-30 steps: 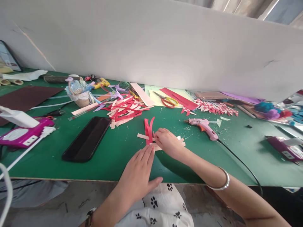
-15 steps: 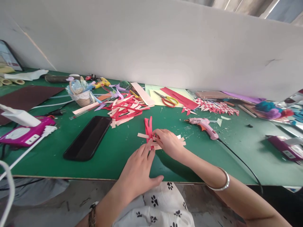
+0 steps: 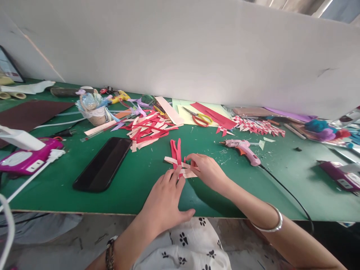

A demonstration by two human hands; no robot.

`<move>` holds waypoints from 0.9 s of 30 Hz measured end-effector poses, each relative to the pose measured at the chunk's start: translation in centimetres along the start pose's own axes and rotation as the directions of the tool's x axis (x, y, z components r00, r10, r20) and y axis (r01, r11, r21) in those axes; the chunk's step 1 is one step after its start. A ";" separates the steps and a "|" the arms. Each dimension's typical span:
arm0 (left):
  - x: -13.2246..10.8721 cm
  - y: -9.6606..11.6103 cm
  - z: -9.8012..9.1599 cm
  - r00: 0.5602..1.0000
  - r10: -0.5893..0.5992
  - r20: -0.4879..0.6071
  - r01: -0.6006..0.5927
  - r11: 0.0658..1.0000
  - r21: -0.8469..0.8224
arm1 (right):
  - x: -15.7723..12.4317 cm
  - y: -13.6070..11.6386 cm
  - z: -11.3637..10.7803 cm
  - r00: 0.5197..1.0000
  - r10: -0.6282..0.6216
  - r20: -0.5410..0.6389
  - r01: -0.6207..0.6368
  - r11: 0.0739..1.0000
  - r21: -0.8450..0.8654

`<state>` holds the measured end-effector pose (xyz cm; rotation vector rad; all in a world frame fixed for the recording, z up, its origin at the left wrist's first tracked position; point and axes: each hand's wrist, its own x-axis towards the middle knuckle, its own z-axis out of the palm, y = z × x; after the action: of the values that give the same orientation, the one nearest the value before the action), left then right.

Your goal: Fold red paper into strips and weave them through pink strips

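Red paper strips (image 3: pixel 176 152) stand away from me, crossed by pale pink paper strips (image 3: pixel 169 160) in a small woven piece on the green table. My left hand (image 3: pixel 164 198) lies over its near edge, fingers stretched out and fingertips pressing the crossing, thumb spread to the right. From the right side, my right hand (image 3: pixel 209 172) has its thumb and fingers pinched together at the pale strips' right part. Its fingers partly cover the strips there, so exactly which strip is gripped is hard to make out.
Left of the weaving lies a black phone (image 3: pixel 102 164); a pink glue gun (image 3: pixel 243 150) with its black cord is to the right. Behind are a heap of cut strips (image 3: pixel 152 127), scissors (image 3: pixel 201 118), woven checked pieces (image 3: pixel 257 126) and purple power strips (image 3: pixel 30 157) at left.
My right hand has moved slightly to the right. The pale strip ends that stuck out beyond it are no longer visible there. My left hand stays pressed on the weaving.
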<state>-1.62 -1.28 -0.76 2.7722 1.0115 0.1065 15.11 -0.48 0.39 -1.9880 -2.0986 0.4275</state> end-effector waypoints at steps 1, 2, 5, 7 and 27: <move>0.0 0.0 0.0 1.000 -0.001 0.000 0.001 1.000 0.000 | 0.1 0.1 0.0 1.000 0.005 0.005 -0.005 1.000 0.014; 0.0 0.0 0.1 1.000 -0.003 0.000 0.003 1.000 0.001 | 0.1 0.2 0.1 1.000 0.006 0.009 -0.007 1.000 0.031; 0.0 0.0 0.2 1.000 -0.004 -0.002 0.004 1.000 0.001 | 0.3 0.7 0.4 1.000 -0.003 0.010 0.002 0.996 0.090; -0.1 0.0 0.3 1.000 0.007 -0.005 -0.007 1.000 0.001 | 0.4 1.0 0.5 1.000 -0.001 0.017 -0.001 0.991 0.136; -1.1 -2.1 1.2 0.987 0.158 -0.009 -0.158 0.986 0.052 | 1.8 1.6 1.2 0.996 -0.076 -0.036 0.080 0.990 0.113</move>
<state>-3.63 -0.58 -2.38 2.8987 0.8067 0.1226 16.10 1.29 -1.34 -1.8311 -2.0755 0.4870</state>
